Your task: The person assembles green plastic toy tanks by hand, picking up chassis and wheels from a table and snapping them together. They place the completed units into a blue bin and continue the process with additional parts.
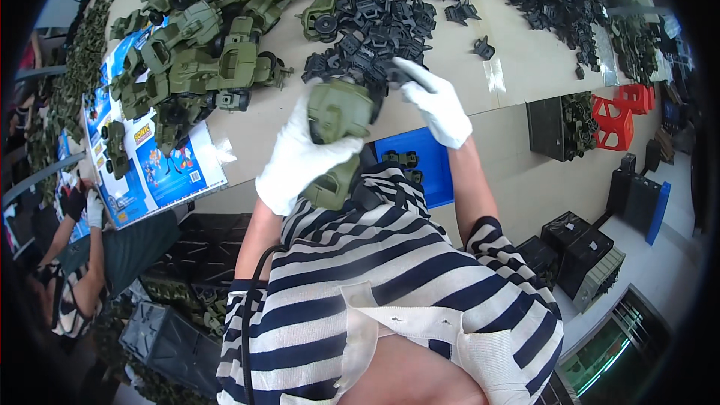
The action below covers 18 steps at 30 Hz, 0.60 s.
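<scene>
A pale workbench curves across a workshop, with crates on the floor below. Nearest, the left hand, in a white glove, is closed around one olive-green toy vehicle body, lifted clear of the bench, probably so its underside faces the other hand. The right hand, also gloved, pinches one small black part at the body's edge; how tightly I cannot tell. Just beyond lies a heap of black parts, too many to count, kept within reach. Left of it sits a pile of green toy vehicles, perhaps a dozen or more, partly on a blue printed card. A blue bin sits under the bench edge
</scene>
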Available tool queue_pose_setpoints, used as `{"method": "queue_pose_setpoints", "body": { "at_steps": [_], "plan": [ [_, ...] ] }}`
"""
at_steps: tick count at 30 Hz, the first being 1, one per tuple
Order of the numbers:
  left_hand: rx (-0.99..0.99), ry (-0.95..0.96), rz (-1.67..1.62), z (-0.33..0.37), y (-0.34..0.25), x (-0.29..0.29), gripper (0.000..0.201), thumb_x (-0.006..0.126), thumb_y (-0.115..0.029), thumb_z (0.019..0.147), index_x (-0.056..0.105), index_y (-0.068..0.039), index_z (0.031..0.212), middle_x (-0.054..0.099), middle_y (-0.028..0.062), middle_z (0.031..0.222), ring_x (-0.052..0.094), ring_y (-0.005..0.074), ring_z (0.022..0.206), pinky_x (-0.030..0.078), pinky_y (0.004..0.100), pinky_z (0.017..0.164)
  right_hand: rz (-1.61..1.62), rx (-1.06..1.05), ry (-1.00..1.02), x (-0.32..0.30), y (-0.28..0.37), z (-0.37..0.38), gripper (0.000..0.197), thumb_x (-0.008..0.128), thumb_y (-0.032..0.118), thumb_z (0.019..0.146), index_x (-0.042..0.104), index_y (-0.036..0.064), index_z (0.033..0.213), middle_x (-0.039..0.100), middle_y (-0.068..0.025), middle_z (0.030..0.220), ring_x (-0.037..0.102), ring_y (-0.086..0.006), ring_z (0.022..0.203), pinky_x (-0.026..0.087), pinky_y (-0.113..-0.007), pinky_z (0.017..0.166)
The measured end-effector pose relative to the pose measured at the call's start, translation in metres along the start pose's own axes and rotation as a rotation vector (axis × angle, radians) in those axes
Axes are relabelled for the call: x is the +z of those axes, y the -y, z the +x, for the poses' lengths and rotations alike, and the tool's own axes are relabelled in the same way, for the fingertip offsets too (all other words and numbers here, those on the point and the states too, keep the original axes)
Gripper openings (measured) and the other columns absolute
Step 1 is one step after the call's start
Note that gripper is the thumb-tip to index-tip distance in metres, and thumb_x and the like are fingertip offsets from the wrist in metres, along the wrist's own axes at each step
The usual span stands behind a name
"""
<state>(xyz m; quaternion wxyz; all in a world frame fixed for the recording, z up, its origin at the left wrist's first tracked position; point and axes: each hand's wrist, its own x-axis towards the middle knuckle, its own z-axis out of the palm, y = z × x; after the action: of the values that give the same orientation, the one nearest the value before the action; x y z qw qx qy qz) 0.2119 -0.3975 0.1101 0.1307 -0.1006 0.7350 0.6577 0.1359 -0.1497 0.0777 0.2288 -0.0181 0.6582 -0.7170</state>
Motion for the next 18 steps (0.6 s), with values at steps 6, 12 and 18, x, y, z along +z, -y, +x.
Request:
{"method": "queue_pose_setpoints", "body": {
  "at_steps": [6,12,18],
  "plan": [
    [0.055,0.065,0.128,0.004,-0.012,-0.01,0.094,0.089,-0.025,0.068,0.041,-0.001,0.145,0.069,0.0125,0.118,0.067,0.0195,0.106,0.051,0.0312,0.096,0.374,0.043,0.307,0.03,-0.006,0.034,0.06,0.068,0.026,0.094,0.049,-0.0038,0.143,0.061,0.0004,0.119,0.05,-0.0071,0.1,0.039,-0.024,0.097],
    [-0.048,0.04,0.032,0.002,-0.014,-0.022,0.09,0.088,-0.024,0.068,0.045,-0.003,0.144,0.071,0.0093,0.113,0.067,0.0166,0.101,0.052,0.0302,0.093,0.517,0.166,0.396,0.039,-0.024,0.048,0.061,0.066,0.028,0.097,0.045,-0.0033,0.145,0.06,-0.0022,0.125,0.049,-0.0089,0.116,0.036,-0.027,0.103],
    [-0.158,0.068,-0.104,0.005,-0.01,-0.029,0.079,0.087,-0.022,0.07,0.051,-0.005,0.139,0.072,0.0052,0.105,0.067,0.0103,0.089,0.055,0.0265,0.081,0.417,0.16,0.397,0.047,-0.021,0.054,0.057,0.065,0.028,0.098,0.049,-0.0032,0.143,0.062,0.0004,0.119,0.051,-0.0068,0.11,0.038,-0.025,0.1]
  ]
}}
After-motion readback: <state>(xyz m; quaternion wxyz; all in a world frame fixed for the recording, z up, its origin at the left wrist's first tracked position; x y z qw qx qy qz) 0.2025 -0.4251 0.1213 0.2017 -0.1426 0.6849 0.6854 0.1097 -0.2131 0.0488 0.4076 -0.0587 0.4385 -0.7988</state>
